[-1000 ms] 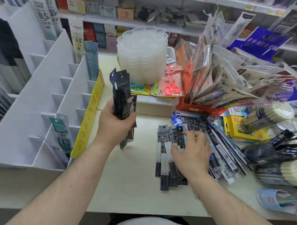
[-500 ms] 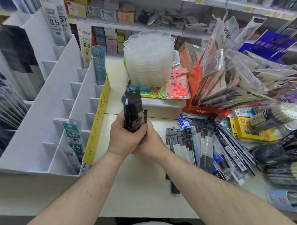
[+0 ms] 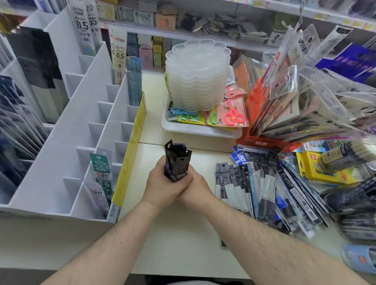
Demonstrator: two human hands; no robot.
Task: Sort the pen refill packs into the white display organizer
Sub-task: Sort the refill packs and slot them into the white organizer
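1. The left hand (image 3: 163, 186) has its fingers curled tight around the lower end of a bundle of dark refill packs (image 3: 178, 161), which stands upright above the fist.
2. The right hand (image 3: 195, 190) presses against the left from the other side, its fingers wrapped around the same bundle; the two hands touch each other.
3. The bundle is made of thin, flat, glossy black plastic sleeves, each with a small hanging hole at the top; their upper ends are uneven, fanned a little.
4. The white display organizer (image 3: 83, 134) stands just left of the bundle: stiff, matte white board, stepped in rows of narrow square-walled slots.
5. A green-and-white refill pack (image 3: 100, 167) stands in a near slot of the organizer, left of the bundle.
6. A yellow strip (image 3: 131, 149) with handwriting runs along the organizer's right edge, between it and the bundle.
7. Right of the bundle, a loose pile of refill packs (image 3: 260, 188) lies flat and overlapping on the pale table (image 3: 176, 239), long slim sleeves in black, grey and blue.
8. Beyond the bundle, a stack of clear scalloped plastic trays (image 3: 198, 75) sits in a white tray (image 3: 195, 129).
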